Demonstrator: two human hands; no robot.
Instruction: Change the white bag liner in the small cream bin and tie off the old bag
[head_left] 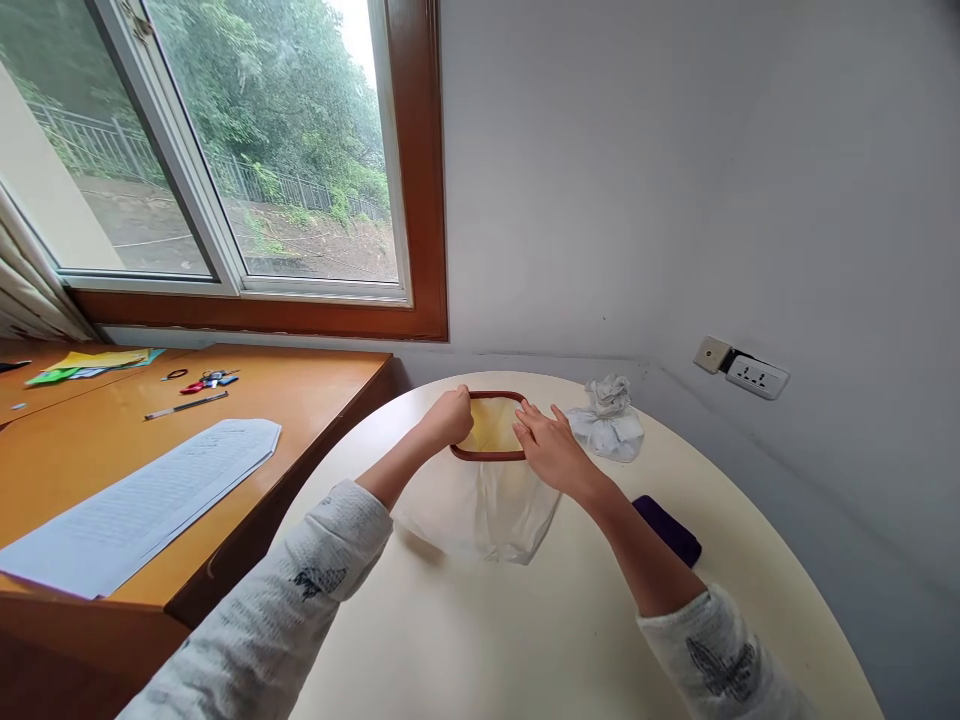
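A rounded brown rim [487, 456] frames a yellow interior [491, 425], like the mouth of a small waste bin. From it a translucent white plastic bag [499, 515] hangs down the front and spreads over the table. My left hand [452, 415] is closed around the rim's left side, its fingers partly hidden. At the right side lies my right hand [553, 448], fingers stretched out and touching the rim and the bag's edge, thumb raised. Whatever body is below the rim is covered by the bag.
A knotted white plastic bag [611, 425] and a dark purple folded item [667, 530] rest on the round cream table [540, 640]. On the wooden desk [330, 385] at left are papers [150, 505], a pen [186, 405] and keys [214, 380]. Wall sockets [757, 376] are at right.
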